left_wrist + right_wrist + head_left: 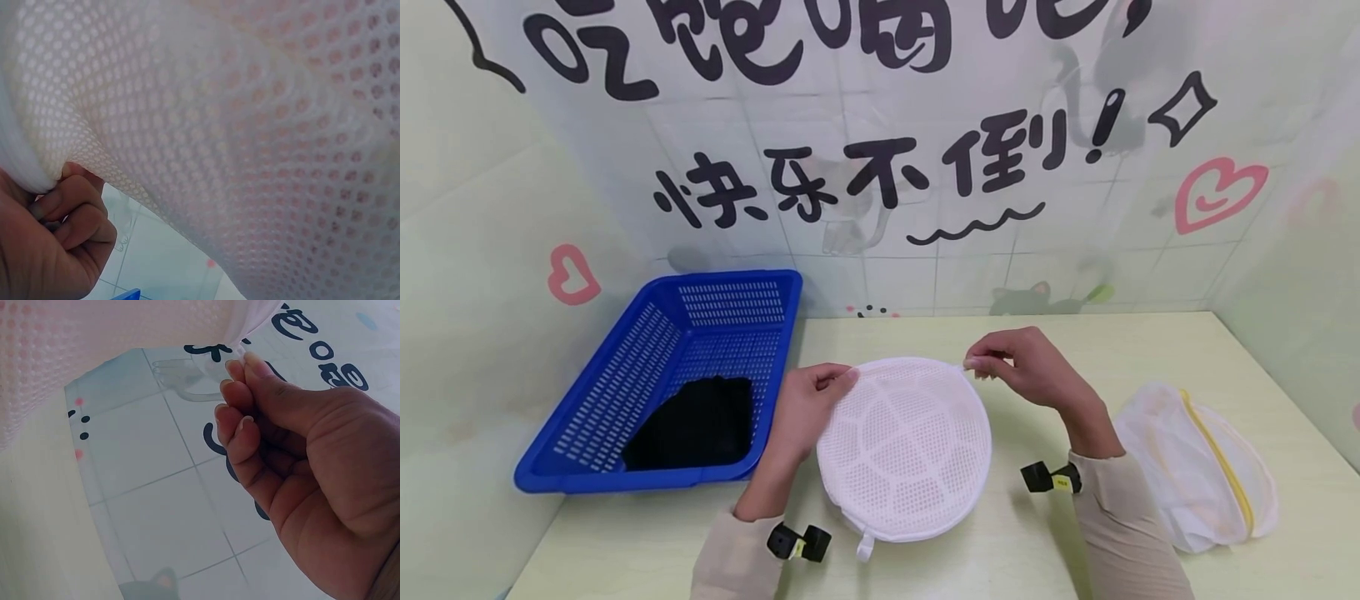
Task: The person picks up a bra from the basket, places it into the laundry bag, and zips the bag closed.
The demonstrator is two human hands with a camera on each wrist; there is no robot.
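A round white mesh laundry bag (pixel 904 450) with a ribbed wheel pattern is held up over the table, its small fabric loop (pixel 865 547) hanging at the bottom. My left hand (pixel 811 400) pinches the bag's upper left rim, thumb in front. In the left wrist view the curled fingers (pixel 81 215) grip the edge, and the mesh fills most of the picture. At the upper right rim my right hand (pixel 1026 367) pinches a small bit between thumb and index finger; the right wrist view shows the fingertips (pixel 240 369) right at the bag's edge.
A blue plastic basket (pixel 730 475) stands at the left with black cloth (pixel 696 425) inside. Another white mesh bag (pixel 1180 475), with a yellow zipper (pixel 1217 458), lies on the table (pixel 1120 346) at the right. Printed sheeting (pixel 970 275) covers the back wall.
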